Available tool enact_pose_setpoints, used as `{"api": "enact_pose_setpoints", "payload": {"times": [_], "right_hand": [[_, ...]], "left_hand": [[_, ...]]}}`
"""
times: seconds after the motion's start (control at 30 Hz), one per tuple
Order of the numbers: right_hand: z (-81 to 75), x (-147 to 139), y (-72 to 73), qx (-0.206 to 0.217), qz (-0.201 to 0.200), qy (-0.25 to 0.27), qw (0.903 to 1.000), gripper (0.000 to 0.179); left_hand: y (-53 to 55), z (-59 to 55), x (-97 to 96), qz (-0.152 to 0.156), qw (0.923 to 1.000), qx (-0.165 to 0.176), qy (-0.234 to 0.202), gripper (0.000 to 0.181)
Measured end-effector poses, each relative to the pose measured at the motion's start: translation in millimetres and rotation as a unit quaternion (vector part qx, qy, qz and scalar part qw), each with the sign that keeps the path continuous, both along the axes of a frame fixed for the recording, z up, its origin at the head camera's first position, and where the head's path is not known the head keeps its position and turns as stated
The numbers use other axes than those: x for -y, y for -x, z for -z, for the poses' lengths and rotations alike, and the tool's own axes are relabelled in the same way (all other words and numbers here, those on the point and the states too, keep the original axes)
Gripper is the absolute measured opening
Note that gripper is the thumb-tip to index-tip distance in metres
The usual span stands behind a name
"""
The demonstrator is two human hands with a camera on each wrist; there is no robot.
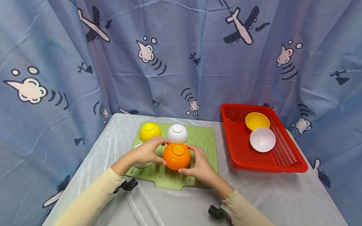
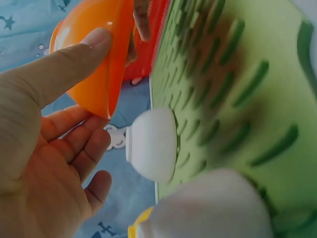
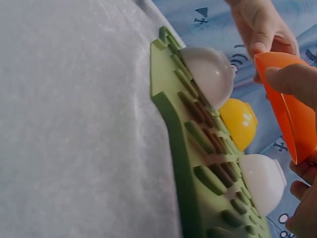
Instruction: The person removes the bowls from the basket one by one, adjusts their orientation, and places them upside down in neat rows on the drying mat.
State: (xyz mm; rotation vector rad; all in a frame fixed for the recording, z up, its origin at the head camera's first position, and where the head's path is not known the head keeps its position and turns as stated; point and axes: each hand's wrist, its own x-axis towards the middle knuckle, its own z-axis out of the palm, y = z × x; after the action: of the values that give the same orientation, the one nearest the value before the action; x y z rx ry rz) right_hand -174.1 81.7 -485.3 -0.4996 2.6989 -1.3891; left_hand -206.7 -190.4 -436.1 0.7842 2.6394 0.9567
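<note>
An orange bowl is held upside down between both hands, raised over a green ridged drying mat. My left hand grips its left side, thumb on the outer wall and fingers at the rim, as the left wrist view shows. Opposite, my right hand pinches the right side with thumb and fingers. Three bowls sit face down on the mat: a yellow bowl at the back left, a white bowl beside it, and another white bowl at the front left, partly hidden by the left hand.
At the right of the table stands a red slotted basket. Inside it a yellow bowl and a white bowl lie facing up. A grey-white cloth covers the table, and a blue patterned curtain hangs around it.
</note>
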Motion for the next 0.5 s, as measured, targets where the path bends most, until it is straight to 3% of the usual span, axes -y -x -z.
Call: {"api": "enact_pose_setpoints", "payload": {"times": [0.23, 0.5], "right_hand": [[8.5, 10.3, 12.5, -0.01, 0.004, -0.02, 0.9997, 0.102], [23.3, 14.9, 21.0, -0.015, 0.0, -0.052, 0.9985, 0.101]], "left_hand": [[21.2, 0.1, 3.8, 0.029, 0.9979, -0.023, 0.053, 0.074], [40.5, 15.6, -0.2, 0.036, 0.9936, -0.017, 0.106, 0.07]]}}
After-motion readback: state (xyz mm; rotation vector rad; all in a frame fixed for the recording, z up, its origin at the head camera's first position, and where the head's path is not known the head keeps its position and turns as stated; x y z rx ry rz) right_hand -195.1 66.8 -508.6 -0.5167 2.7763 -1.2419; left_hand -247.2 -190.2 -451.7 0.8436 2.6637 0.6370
